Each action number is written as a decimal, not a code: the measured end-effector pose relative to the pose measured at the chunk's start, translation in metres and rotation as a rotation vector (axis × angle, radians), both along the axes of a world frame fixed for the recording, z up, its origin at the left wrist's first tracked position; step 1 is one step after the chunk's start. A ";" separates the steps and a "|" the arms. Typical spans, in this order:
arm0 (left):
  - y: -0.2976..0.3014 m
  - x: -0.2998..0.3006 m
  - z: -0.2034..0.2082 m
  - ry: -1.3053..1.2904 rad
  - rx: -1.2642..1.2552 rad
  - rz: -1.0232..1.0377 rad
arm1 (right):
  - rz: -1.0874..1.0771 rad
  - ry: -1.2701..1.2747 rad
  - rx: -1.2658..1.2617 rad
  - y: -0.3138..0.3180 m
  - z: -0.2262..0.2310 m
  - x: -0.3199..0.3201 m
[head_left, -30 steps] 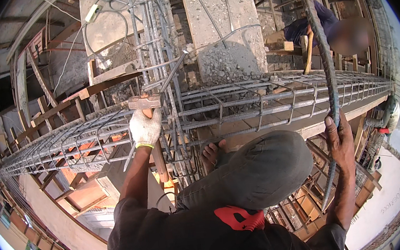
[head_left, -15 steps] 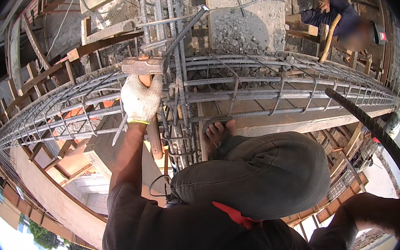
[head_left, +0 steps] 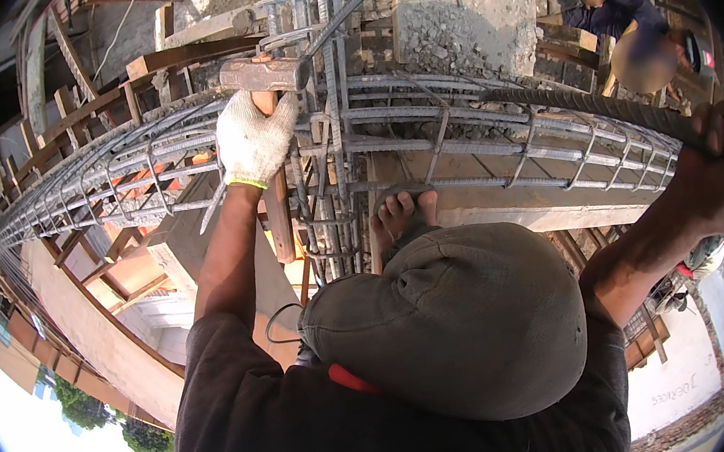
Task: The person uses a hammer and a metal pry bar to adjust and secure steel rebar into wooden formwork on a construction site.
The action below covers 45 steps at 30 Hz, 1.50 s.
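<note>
My left hand (head_left: 255, 136), in a white knit glove with a yellow-green cuff, is closed round the wooden handle of a sledgehammer (head_left: 265, 75), just below its rusty head. The handle hangs down past my wrist. A grey metal piece (head_left: 214, 208) sticks out beside the glove; whether I hold it too, I cannot tell. At the far right, my bare right hand (head_left: 719, 135) is wrapped round a thick ribbed rebar (head_left: 601, 104). That bar slants left across the long cage of reinforcing bars (head_left: 459, 143). A grey bar (head_left: 352, 8) rises obliquely beyond the hammer head.
Upright rebars (head_left: 333, 97) cross the cage in front of me. My bare foot (head_left: 403, 213) rests by the cage, below my bent knee (head_left: 478, 320). Broken concrete (head_left: 465, 30) lies beyond. Timber formwork (head_left: 78, 128) stands at left; another person (head_left: 627, 17) is at far right.
My right hand has come up into view with the ribbed rebar, whose free end has swung up and left across the cage. My left hand stays on the sledgehammer.
</note>
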<state>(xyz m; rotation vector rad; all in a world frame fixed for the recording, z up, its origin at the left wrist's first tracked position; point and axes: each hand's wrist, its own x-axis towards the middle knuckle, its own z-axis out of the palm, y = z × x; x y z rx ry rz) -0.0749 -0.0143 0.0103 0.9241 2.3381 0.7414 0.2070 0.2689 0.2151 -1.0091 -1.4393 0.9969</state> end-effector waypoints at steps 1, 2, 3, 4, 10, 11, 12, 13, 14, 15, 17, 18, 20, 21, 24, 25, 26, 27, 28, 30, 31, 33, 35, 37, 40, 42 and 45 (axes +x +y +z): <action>0.002 0.000 -0.002 -0.003 0.012 -0.006 | -0.019 0.027 -0.046 -0.003 -0.025 0.005; 0.002 0.000 -0.002 -0.005 0.023 -0.010 | -0.036 0.059 -0.093 -0.004 -0.051 0.010; 0.006 0.002 -0.003 -0.010 0.039 -0.017 | -0.082 0.139 -0.084 -0.016 -0.078 -0.002; 0.004 0.001 0.004 -0.020 -0.042 0.008 | -0.088 0.115 -0.149 -0.024 -0.117 -0.008; 0.001 -0.003 0.001 -0.051 0.056 0.000 | 0.209 0.145 -0.558 -0.021 -0.183 -0.002; 0.005 0.001 -0.003 -0.087 0.090 -0.034 | 0.229 0.264 -0.544 -0.010 -0.153 0.010; 0.006 0.000 -0.001 -0.059 -0.042 -0.043 | 0.171 0.268 -0.519 -0.011 -0.141 0.007; 0.004 -0.001 -0.001 -0.042 -0.020 -0.047 | 0.161 0.254 -0.511 -0.008 -0.136 0.011; 0.002 -0.001 -0.001 -0.020 0.012 -0.042 | 0.098 0.189 -0.489 -0.010 -0.121 0.008; 0.001 0.001 -0.003 -0.004 0.037 -0.036 | -0.046 0.188 -0.457 -0.017 -0.097 -0.002; 0.005 0.000 0.001 -0.028 -0.040 -0.012 | -0.053 0.350 -0.352 -0.017 -0.085 0.010; 0.004 0.002 0.000 -0.049 0.031 -0.019 | -0.148 0.302 -0.329 -0.030 -0.088 0.011; -0.002 0.005 0.000 -0.051 0.061 -0.028 | -0.163 0.298 -0.332 -0.049 -0.099 0.020; -0.001 0.004 0.000 -0.034 0.031 -0.034 | -0.056 0.323 -0.322 -0.048 -0.098 0.032; 0.002 0.003 0.001 -0.014 0.022 -0.030 | -0.096 0.349 -0.376 -0.038 -0.089 0.048; 0.003 0.005 0.002 -0.013 0.032 -0.026 | -0.153 0.377 -0.367 -0.037 -0.083 0.052; 0.004 0.007 0.010 0.015 -0.019 -0.027 | -0.215 0.407 -0.375 -0.040 -0.077 0.051; 0.005 0.009 0.010 0.006 -0.045 -0.021 | -0.278 0.437 -0.383 -0.044 -0.073 0.051; 0.009 0.011 0.007 -0.003 -0.071 -0.017 | -0.301 0.387 -0.327 -0.042 -0.082 0.053; 0.000 0.000 -0.007 0.011 -0.030 -0.019 | -0.429 0.284 -0.325 -0.049 -0.109 0.023; 0.001 0.003 -0.002 0.094 0.014 -0.037 | -0.589 0.333 -0.363 -0.054 -0.115 0.011; 0.001 0.001 -0.009 0.101 -0.034 -0.048 | -0.239 0.416 -0.417 -0.042 -0.138 0.058; 0.004 0.005 0.000 0.088 -0.086 -0.009 | -0.165 0.425 -0.440 -0.037 -0.128 0.058; 0.004 0.007 0.001 0.122 -0.015 -0.048 | -0.258 0.477 -0.409 -0.042 -0.121 0.055; 0.008 0.007 -0.004 0.082 -0.033 -0.054 | -0.238 0.414 -0.368 -0.035 -0.123 0.065; 0.006 0.005 -0.003 0.008 -0.040 -0.040 | -0.115 0.451 -0.409 -0.032 -0.129 0.070; 0.005 0.008 0.008 0.039 -0.062 -0.034 | -0.287 0.526 -0.490 -0.041 -0.125 0.057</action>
